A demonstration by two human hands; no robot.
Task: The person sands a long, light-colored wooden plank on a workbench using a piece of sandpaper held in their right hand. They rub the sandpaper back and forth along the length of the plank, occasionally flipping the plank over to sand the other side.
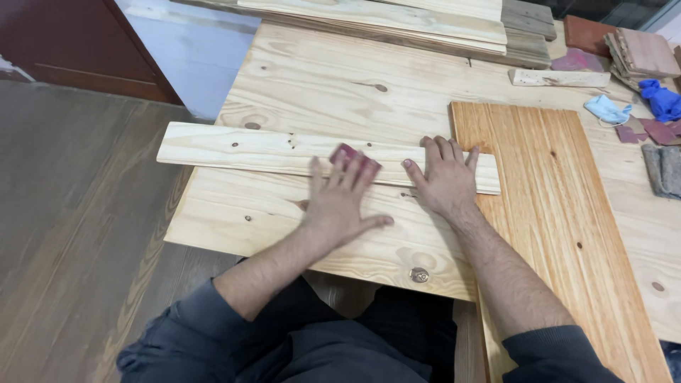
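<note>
Pressing flat on a pale plank [269, 150], the left hand [339, 202] has its fingers spread over a small reddish piece of sandpaper [355, 157], which peeks out from under the fingertips near the plank's near edge. The hand does not clasp the sandpaper; it pins it down with an open palm, thumb pointing right across the wide board [284, 85] beneath. The right hand [445, 177] lies just beside it, also open and flat, fingers resting on the same plank towards its right end, holding nothing.

The plank runs left to right across the wide board, its left end jutting past the board's edge and its right end lying over an orange-toned panel [553, 213]. Further back sit stacked boards [397, 21], a short wood offcut [559, 78], a light blue mask [607, 109], a blue cloth [661, 99] and a grey cloth [663, 170].
</note>
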